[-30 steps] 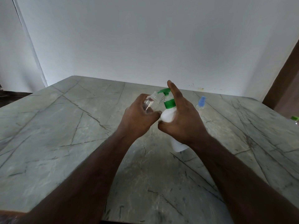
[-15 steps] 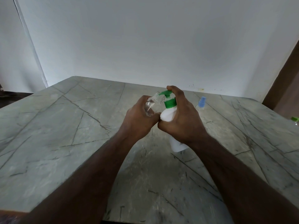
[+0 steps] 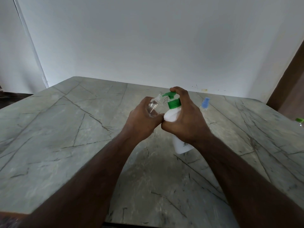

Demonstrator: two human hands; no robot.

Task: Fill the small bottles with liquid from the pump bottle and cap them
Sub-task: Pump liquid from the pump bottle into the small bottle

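Observation:
A white pump bottle (image 3: 172, 115) with a green pump head (image 3: 170, 96) is held above the table, tilted to the left. My right hand (image 3: 185, 119) grips its body, with the index finger curled over the top of the pump head. My left hand (image 3: 141, 122) grips a small clear bottle (image 3: 153, 106), uncapped, its open mouth tilted up right under the green nozzle. Both hands touch each other at the thumbs. The lower end of the white bottle shows below my right wrist.
A small bottle with a blue spray cap (image 3: 205, 103) stands on the grey marble table (image 3: 65, 137) behind my right hand. A green-capped bottle (image 3: 299, 121) sits at the far right edge. A white wall runs along the table's back.
My right index finger, raised straight a second ago, has come down and now curls over the pump head. Both bottles stay in nearly the same place.

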